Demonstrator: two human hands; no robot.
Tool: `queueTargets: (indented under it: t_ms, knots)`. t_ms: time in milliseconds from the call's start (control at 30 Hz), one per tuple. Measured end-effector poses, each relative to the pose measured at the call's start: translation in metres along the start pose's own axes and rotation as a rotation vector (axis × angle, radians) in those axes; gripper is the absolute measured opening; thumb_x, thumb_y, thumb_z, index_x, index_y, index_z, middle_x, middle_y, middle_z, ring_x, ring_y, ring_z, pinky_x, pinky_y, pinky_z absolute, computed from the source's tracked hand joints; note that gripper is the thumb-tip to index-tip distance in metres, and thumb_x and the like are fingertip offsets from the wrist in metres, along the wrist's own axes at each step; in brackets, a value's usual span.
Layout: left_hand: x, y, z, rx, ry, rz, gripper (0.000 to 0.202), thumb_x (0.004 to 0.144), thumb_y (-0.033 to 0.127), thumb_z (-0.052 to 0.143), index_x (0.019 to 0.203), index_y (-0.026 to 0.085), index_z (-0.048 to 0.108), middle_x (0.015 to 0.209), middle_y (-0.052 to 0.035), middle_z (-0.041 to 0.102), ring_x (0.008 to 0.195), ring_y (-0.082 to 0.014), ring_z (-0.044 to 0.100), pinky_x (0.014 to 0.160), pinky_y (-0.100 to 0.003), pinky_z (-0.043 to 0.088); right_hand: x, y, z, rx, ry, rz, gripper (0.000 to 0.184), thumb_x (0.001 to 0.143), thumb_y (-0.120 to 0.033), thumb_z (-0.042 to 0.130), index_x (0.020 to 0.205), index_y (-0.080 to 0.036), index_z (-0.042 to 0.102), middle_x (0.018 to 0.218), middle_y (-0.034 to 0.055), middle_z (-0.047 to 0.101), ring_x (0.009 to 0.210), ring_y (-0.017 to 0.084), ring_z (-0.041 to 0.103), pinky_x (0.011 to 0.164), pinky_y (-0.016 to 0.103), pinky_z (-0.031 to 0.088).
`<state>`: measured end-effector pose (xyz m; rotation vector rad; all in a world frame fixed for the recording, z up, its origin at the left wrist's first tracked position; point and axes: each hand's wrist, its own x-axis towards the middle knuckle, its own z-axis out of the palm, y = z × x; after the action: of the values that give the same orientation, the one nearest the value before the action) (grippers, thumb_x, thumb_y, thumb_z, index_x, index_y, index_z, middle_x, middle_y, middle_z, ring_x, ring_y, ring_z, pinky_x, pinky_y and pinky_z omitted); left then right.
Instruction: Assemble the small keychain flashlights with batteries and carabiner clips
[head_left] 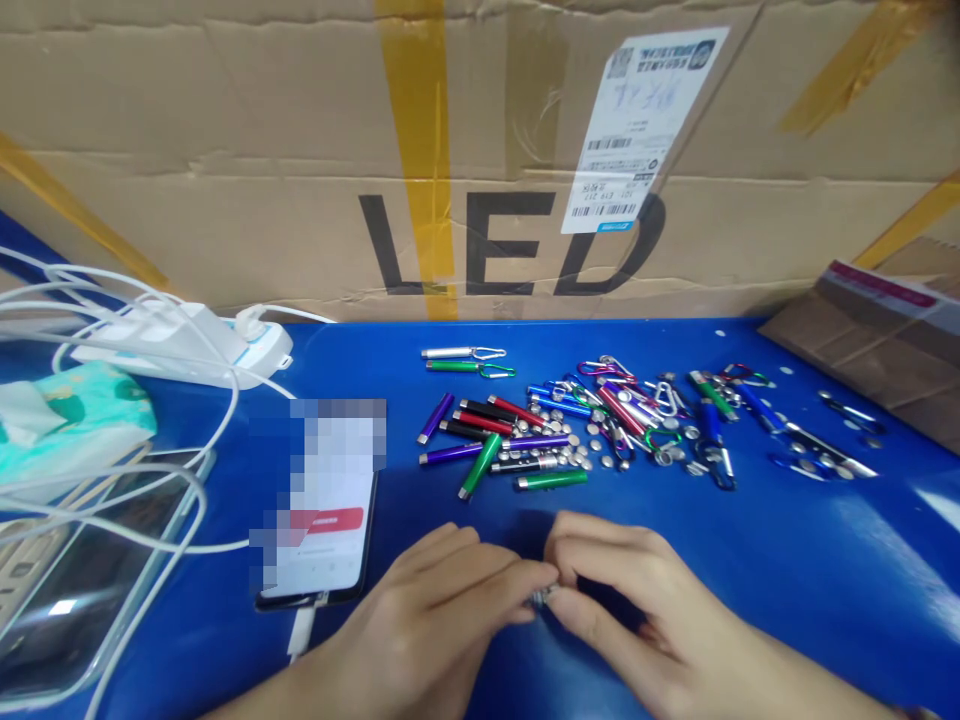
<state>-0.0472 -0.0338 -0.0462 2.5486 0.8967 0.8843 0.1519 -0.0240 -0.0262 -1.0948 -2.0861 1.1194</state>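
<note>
My left hand [442, 600] and my right hand [637, 590] meet low in the middle of the head view, fingertips almost touching. Between them is a small silvery metal piece [538, 598], pinched from both sides; the fingers cover most of it, so its exact kind cannot be made out. Just beyond the hands lies a loose pile of slim metal tubes in several colours, among them a green tube [480, 466] and a purple tube [435, 418]. Small round silver button cells [576, 478] are scattered among them. Carabiner clips [663, 438] lie at the pile's right side.
A phone [330, 540] with a cable plugged in lies left of my hands. Further left are a power strip [262, 350], looping white cables, a tissue pack [112, 420] and a clear-lidded case [97, 590]. A large cardboard box [285, 150] walls off the blue table's [375, 350] back.
</note>
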Motion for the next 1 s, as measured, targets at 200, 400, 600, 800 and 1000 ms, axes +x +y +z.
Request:
queueTargets:
  t_ms: [200,400,600,800,1000]
  knots:
    - [-0.005,0.002,0.001,0.083,0.05,0.035,0.03,0.093,0.006,0.038,0.119,0.012,0.052,0.097,-0.0057,0.073,0.084,-0.0117,0.066,0.087,-0.023,0.046,0.003,-0.006,0.001,0.294,-0.053,0.141,0.04,0.09,-0.038,0.04,0.058,-0.019,0.054,0.06,0.0026,0.056,0.058,0.014,0.053,0.056,0.025,0.041]
    - [-0.004,0.003,-0.007,0.206,0.011,0.124,0.043,0.086,-0.002,0.032,0.124,0.008,0.049,0.098,-0.0069,0.073,0.085,-0.0136,0.067,0.085,-0.025,0.048,0.002,-0.003,0.008,1.134,-0.268,0.583,0.044,0.08,-0.048,0.056,0.053,-0.018,0.04,0.049,-0.0057,0.037,0.045,0.006,0.034,0.048,0.02,0.04]
    - [-0.003,0.001,0.0,0.125,0.099,0.036,0.037,0.085,-0.002,0.041,0.115,0.014,0.057,0.098,-0.0049,0.074,0.087,-0.0123,0.068,0.088,-0.023,0.046,0.002,-0.003,0.011,1.303,-0.257,0.612,0.036,0.079,-0.042,0.063,0.062,-0.015,0.048,0.052,-0.0071,0.038,0.046,0.004,0.033,0.049,0.015,0.045]
    - [0.007,0.002,0.0,-0.216,0.113,-0.16,0.036,0.083,-0.001,0.05,0.111,0.02,0.059,0.097,-0.0029,0.073,0.082,-0.0101,0.067,0.08,-0.019,0.048,0.005,0.002,0.012,1.268,-0.21,0.65,0.036,0.077,-0.043,0.066,0.063,-0.015,0.05,0.054,-0.0072,0.039,0.046,0.003,0.036,0.05,0.016,0.05]
    - [0.009,0.005,0.001,-0.326,0.135,-0.313,0.03,0.081,0.001,0.053,0.102,0.02,0.064,0.084,0.0013,0.072,0.074,-0.0079,0.066,0.068,-0.011,0.051,0.003,0.006,0.014,1.117,-0.161,0.609,0.035,0.086,-0.046,0.053,0.073,-0.014,0.056,0.058,-0.0055,0.048,0.049,0.004,0.051,0.053,0.015,0.048]
